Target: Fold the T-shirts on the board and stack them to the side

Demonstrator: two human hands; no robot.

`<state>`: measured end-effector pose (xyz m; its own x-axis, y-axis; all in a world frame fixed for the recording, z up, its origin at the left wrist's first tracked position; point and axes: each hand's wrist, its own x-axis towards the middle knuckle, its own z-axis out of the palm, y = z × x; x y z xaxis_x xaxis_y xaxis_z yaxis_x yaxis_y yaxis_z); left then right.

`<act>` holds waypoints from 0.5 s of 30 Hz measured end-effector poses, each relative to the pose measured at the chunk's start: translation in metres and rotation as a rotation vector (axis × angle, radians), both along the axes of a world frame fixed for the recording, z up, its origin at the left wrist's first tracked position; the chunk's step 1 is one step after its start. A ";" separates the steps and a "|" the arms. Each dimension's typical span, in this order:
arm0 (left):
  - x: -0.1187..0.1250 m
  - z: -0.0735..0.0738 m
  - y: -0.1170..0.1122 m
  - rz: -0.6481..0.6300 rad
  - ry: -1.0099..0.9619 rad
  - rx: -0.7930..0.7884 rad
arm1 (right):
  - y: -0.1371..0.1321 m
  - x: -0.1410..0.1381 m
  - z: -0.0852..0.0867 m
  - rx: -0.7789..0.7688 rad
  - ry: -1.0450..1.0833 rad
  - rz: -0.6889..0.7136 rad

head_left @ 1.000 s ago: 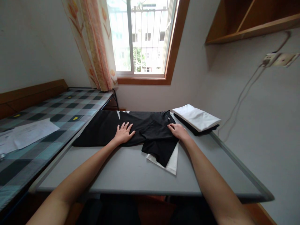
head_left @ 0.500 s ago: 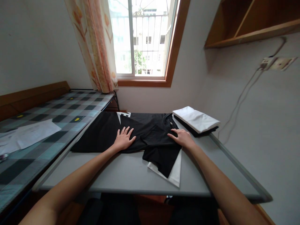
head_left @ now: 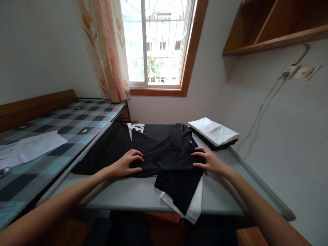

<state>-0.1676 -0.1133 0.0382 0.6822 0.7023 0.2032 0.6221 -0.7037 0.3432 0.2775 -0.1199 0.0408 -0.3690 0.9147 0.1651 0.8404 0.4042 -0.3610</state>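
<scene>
A black T-shirt [head_left: 164, 143] with a white print lies spread sideways on the grey table [head_left: 112, 194], its collar toward the right. One black sleeve points toward me, and a white cloth [head_left: 196, 201] shows beneath it, hanging past the table's front edge. My left hand [head_left: 130, 162] rests on the near side of the shirt's body, fingers apart and slightly curled. Beside the collar, my right hand [head_left: 206, 160] touches the shirt's shoulder edge with its fingers spread. Neither hand grasps any fabric.
A folded stack of white and black cloth [head_left: 214, 131] sits at the table's back right. On the left stands a bed [head_left: 99, 118] with a checked cover and white papers [head_left: 38, 147] on it. A wooden shelf [head_left: 276, 37] hangs on the right wall.
The T-shirt has slid toward me, and the white cloth now reaches over the table's front edge. Both hands have come nearer; the left fingers are more bent.
</scene>
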 end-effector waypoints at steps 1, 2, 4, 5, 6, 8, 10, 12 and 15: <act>-0.007 0.005 -0.006 -0.064 0.012 -0.008 | -0.002 0.002 0.000 0.008 0.002 0.010; -0.013 0.010 -0.012 -0.109 0.036 -0.008 | -0.004 0.003 0.000 0.010 0.000 0.015; -0.023 0.015 -0.021 -0.139 0.079 0.017 | -0.007 0.005 0.001 -0.009 0.001 0.022; -0.027 0.016 -0.025 -0.135 0.096 0.041 | -0.008 0.005 0.002 -0.026 0.004 0.031; -0.031 0.016 -0.027 -0.128 0.109 0.072 | -0.009 0.004 0.003 -0.042 0.009 0.043; -0.035 0.015 -0.029 -0.131 0.138 0.159 | -0.010 0.002 0.007 -0.060 0.015 0.078; -0.038 0.014 -0.029 -0.166 0.176 0.258 | -0.011 0.000 0.009 -0.065 0.010 0.111; -0.040 0.013 -0.030 -0.203 0.209 0.337 | -0.013 -0.003 0.011 -0.075 0.000 0.129; -0.044 0.014 -0.032 -0.227 0.236 0.390 | -0.015 -0.005 0.012 -0.110 -0.008 0.147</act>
